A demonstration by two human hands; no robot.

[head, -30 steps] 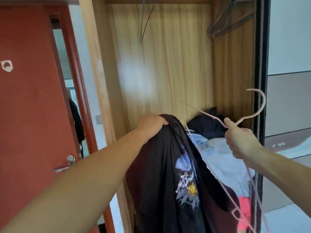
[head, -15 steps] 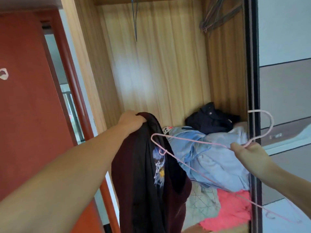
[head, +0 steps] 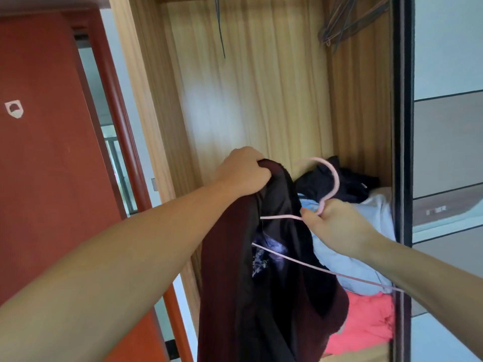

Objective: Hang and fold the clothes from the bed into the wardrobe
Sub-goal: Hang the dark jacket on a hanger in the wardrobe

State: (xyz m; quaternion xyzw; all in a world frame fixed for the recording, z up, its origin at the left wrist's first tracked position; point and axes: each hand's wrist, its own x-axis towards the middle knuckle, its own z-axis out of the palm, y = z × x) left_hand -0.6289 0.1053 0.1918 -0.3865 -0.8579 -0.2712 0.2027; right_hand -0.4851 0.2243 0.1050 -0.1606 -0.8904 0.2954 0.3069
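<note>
Head view showed my left hand bunched tight around the top of the dark maroon garment, which hung straight down before the open wardrobe. My right hand pinched the pink hanger at its neck, hook upward, one arm already inside the cloth. The hanger's long axis ran sideways, across the hanging cloth. Open room lay above; spare hangers hung upper right, heaped clothes below.

Wardrobe shelf carries heaped clothes: coral garment, light-blue shirt, dark garment
</note>
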